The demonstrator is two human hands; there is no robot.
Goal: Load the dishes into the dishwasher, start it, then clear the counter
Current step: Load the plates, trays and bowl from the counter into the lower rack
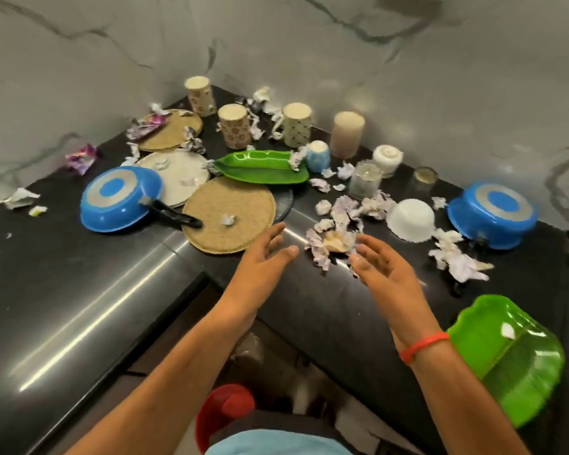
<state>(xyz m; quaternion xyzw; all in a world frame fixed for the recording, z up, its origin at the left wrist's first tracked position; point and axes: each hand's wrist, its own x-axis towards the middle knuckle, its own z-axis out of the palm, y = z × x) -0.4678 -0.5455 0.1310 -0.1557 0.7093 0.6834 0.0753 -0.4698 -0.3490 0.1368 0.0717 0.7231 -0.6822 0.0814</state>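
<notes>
A black corner counter [79,290] is being lit from above, with bright streaks being reflected along its polished top, and it is being backed on both sides by grey marble-veined walls [408,77]. The left hand [263,257] and the right hand [383,262] are being held above the counter's inner corner, palms turned toward each other, fingers loosely spread, nothing being gripped by either. A heap of crumpled paper scraps [337,238] is lying just beyond the right fingertips; whether it is being touched cannot be told. The dishes are being left scattered over the counter: an upturned blue pan [122,201] is resting with its black handle on a round woven mat [234,215], beside a white plate [178,175] and a green tray [263,167]. Four patterned cups [232,126] are standing upside down toward the corner. To the right, a white bowl [411,220] and a blue bowl [493,215] are lying upturned, and a green plate [513,359] is overhanging the near edge. A red bucket [224,412] is standing on the floor below.
</notes>
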